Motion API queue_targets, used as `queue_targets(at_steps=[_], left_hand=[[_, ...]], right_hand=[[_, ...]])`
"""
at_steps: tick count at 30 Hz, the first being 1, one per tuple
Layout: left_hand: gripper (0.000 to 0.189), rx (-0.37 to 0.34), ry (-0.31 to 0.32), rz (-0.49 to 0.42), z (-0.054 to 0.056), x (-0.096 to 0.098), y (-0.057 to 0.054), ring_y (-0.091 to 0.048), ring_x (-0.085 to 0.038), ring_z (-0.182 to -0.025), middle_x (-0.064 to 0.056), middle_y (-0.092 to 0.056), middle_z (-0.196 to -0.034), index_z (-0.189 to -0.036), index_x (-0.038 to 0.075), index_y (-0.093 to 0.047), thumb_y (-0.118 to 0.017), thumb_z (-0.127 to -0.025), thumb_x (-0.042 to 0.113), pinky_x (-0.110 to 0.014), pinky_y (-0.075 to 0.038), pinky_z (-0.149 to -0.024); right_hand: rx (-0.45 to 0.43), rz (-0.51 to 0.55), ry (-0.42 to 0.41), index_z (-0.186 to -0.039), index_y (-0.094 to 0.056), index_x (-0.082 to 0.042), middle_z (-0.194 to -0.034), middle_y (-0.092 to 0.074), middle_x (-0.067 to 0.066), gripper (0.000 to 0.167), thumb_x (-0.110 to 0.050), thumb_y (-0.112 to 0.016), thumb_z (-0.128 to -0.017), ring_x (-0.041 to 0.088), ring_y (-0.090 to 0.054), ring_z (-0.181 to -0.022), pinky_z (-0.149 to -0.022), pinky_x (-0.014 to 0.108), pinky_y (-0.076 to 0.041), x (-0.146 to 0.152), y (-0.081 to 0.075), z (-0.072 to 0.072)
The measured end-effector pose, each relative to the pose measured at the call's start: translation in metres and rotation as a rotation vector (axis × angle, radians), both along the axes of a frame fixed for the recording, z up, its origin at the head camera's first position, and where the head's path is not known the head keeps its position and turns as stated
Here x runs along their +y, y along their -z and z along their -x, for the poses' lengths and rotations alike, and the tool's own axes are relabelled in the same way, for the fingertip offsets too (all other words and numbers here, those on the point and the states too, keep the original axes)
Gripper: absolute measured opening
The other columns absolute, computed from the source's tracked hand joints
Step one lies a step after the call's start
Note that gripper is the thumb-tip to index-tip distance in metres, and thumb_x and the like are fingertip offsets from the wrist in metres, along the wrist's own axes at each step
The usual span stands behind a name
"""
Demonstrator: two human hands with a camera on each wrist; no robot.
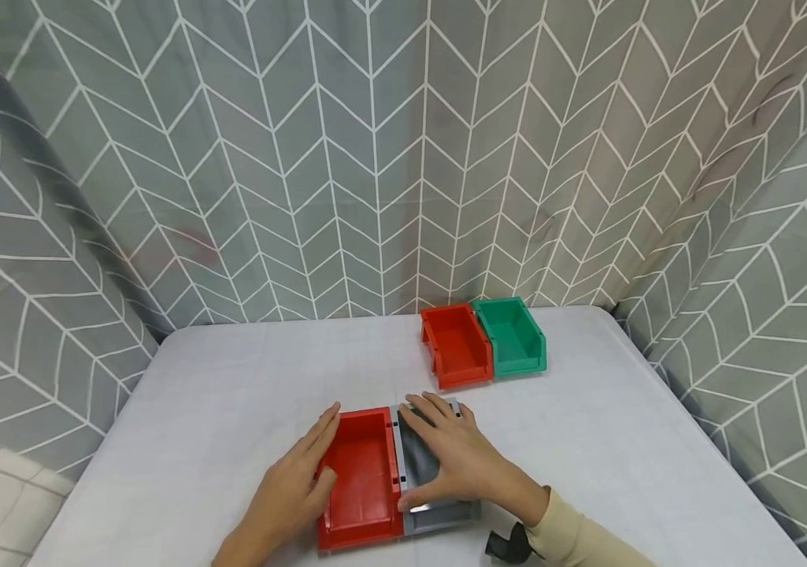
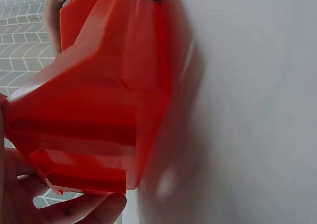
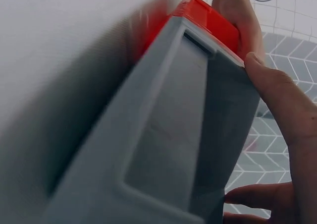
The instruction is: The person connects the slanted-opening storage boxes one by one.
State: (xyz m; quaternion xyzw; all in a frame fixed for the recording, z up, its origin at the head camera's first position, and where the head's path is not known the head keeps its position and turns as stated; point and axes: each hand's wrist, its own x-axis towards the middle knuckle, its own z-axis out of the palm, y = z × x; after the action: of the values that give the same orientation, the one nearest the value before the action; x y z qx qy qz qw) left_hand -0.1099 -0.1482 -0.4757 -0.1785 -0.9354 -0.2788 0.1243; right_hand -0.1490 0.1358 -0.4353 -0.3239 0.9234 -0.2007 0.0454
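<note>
A patterned grey curtain hangs behind a table under a white cloth. Nearest me, on the cloth, a red bin and a grey bin sit side by side, touching; farther back, to the right, another red bin adjoins a green bin. The left hand lies along the near red bin's outer side, fingers nearly straight, gripping nothing. The right hand spreads loosely over the grey bin, thumb at the shared edge. A small black object sits by the right cuff.
</note>
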Motion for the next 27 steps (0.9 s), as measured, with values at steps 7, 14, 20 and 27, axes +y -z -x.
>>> queue_targets(at_steps=[7, 14, 20, 27], left_hand=[[0.073, -0.007, -0.013, -0.006, 0.0, -0.001, 0.0, -0.057, -0.013, -0.128, 0.007, -0.037, -0.164, -0.158, 0.01, -0.046, -0.066, -0.088, 0.008, -0.025, -0.055, -0.073], [0.072, -0.041, -0.005, -0.049, -0.001, -0.002, -0.002, -0.056, -0.013, -0.109, 0.007, -0.037, -0.165, -0.157, 0.008, -0.046, -0.064, -0.088, 0.008, -0.021, -0.046, -0.061], [0.072, -0.039, -0.013, -0.038, -0.001, -0.003, -0.003, -0.058, -0.013, -0.118, 0.009, -0.037, -0.164, -0.158, 0.01, -0.046, -0.066, -0.088, 0.008, -0.022, -0.052, -0.066], [0.074, -0.033, -0.016, -0.006, -0.001, -0.001, -0.002, -0.052, -0.018, -0.138, 0.009, -0.037, -0.164, -0.159, 0.011, -0.045, -0.068, -0.089, 0.012, -0.043, -0.058, -0.093]], right_hand=[[-0.03, 0.042, -0.018, -0.16, -0.043, -0.015, -0.168, -0.032, 0.004, 0.111, -0.073, -0.078, -0.073, 0.031, -0.023, -0.154, -0.115, 0.074, -0.019, 0.005, -0.002, 0.004], [0.0, 0.187, 0.009, -0.161, -0.042, -0.012, -0.165, -0.034, 0.014, 0.098, -0.055, -0.082, -0.082, 0.038, -0.026, -0.152, -0.118, 0.069, -0.02, 0.018, -0.021, 0.02], [0.17, 0.297, 0.039, -0.155, -0.045, 0.0, -0.16, -0.042, 0.019, 0.072, -0.018, -0.077, -0.093, 0.04, -0.037, -0.147, -0.108, 0.063, -0.043, 0.033, -0.034, 0.049], [0.213, 0.297, 0.074, -0.15, -0.049, 0.007, -0.154, -0.047, 0.025, 0.061, -0.005, -0.069, -0.093, 0.045, -0.044, -0.14, -0.101, 0.064, -0.049, 0.046, -0.04, 0.075]])
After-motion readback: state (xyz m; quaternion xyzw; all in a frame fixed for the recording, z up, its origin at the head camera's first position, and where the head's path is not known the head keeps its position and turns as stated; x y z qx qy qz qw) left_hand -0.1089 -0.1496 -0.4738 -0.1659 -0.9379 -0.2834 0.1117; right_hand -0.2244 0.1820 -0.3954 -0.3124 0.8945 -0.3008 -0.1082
